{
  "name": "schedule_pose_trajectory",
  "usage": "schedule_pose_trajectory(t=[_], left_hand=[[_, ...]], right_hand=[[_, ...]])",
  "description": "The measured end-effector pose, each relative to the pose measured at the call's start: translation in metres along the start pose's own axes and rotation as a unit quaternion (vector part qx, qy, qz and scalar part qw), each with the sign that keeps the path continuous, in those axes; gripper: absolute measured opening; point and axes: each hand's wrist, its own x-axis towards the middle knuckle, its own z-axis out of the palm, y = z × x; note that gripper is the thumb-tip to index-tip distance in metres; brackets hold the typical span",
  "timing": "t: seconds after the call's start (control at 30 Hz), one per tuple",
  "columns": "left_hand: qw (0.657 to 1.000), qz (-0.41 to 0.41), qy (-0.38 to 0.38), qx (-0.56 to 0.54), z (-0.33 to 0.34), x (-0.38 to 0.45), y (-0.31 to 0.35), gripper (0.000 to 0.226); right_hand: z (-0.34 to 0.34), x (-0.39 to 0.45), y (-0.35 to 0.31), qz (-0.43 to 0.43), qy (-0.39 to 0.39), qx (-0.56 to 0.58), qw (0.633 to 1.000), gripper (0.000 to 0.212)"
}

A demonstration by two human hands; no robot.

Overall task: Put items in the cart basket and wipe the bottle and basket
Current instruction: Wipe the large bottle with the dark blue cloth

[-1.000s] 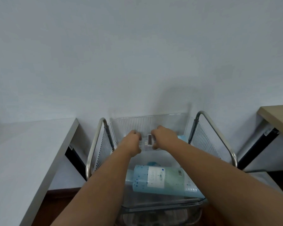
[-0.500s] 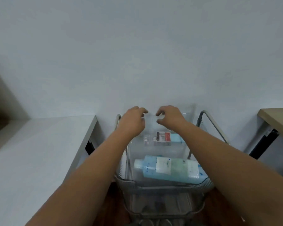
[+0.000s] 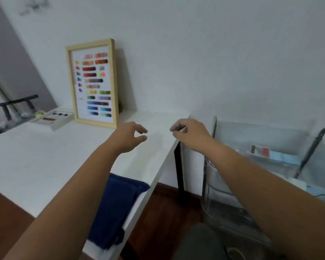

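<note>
A: Head view. Left hand (image 3: 129, 136) out over the white table (image 3: 45, 156), fingers (image 3: 141, 130) loosely curled, thumb apart from them, holding nothing.

B: Right hand (image 3: 190, 133) level with it, just past the table's corner. Fingers (image 3: 176, 126) curled downward, nothing between them. Both hands in the air, apart from each other, touching no surface.

A: Dark blue cloth (image 3: 116, 209) below and nearer than the left fingers, draped over the table's near edge, partly behind the left forearm.

B: Cart basket (image 3: 261, 132), clear plastic, to the right of the right fingers and lower. Blurred, but a pale blue pack with a red and white label (image 3: 265, 152) lying inside, well right of the right hand. Metal cart handle (image 3: 313, 145) at the far right.

A: Bottle? Cannot tell. Only a bit of pale blue (image 3: 315, 190) beside the right forearm, low in the basket, too blurred to name.

B: Beyond the left fingers, a wooden picture frame (image 3: 93, 83) with colour swatches, leaning upright against the wall. Further left, a flat white box (image 3: 53, 117) on the table.
</note>
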Motion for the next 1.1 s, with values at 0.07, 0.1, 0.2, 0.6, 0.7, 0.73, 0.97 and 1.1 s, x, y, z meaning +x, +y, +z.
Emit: schedule_pose_trajectory(t=[0.07, 0.1, 0.2, 0.6, 0.7, 0.73, 0.97, 1.1], left_hand=[[0.998, -0.038, -0.050, 0.000, 0.007, -0.024, -0.030, 0.023], [0.996, -0.053, -0.076, -0.007, 0.011, -0.035, -0.043, 0.022], [0.988, -0.085, -0.119, -0.047, 0.021, -0.064, -0.070, 0.019], [0.986, -0.072, -0.039, -0.149, 0.025, -0.114, -0.100, 0.048], [0.970, -0.046, -0.010, -0.240, 0.014, -0.115, -0.083, 0.051], [0.965, -0.029, 0.008, -0.262, 0.010, -0.115, -0.075, 0.051], [0.945, 0.150, 0.073, -0.281, -0.021, -0.093, 0.018, 0.033], [0.916, 0.212, 0.160, -0.299, -0.017, -0.069, 0.073, 0.034]], right_hand=[[0.036, -0.007, -0.008, 0.002, -0.073, -0.030, 0.997, 0.010], [0.052, -0.011, -0.010, 0.005, -0.109, -0.049, 0.993, 0.011], [0.091, -0.025, -0.016, 0.015, -0.184, -0.112, 0.976, 0.031], [0.149, -0.073, -0.045, -0.003, -0.182, -0.167, 0.969, 0.034], [0.136, -0.074, -0.049, 0.031, -0.219, 0.007, 0.975, 0.028], [0.128, -0.075, -0.050, 0.055, -0.240, 0.098, 0.964, 0.037], [0.064, -0.081, -0.048, 0.046, -0.248, 0.260, 0.932, 0.043], [0.023, -0.090, -0.037, 0.021, -0.085, 0.221, 0.971, 0.022]])
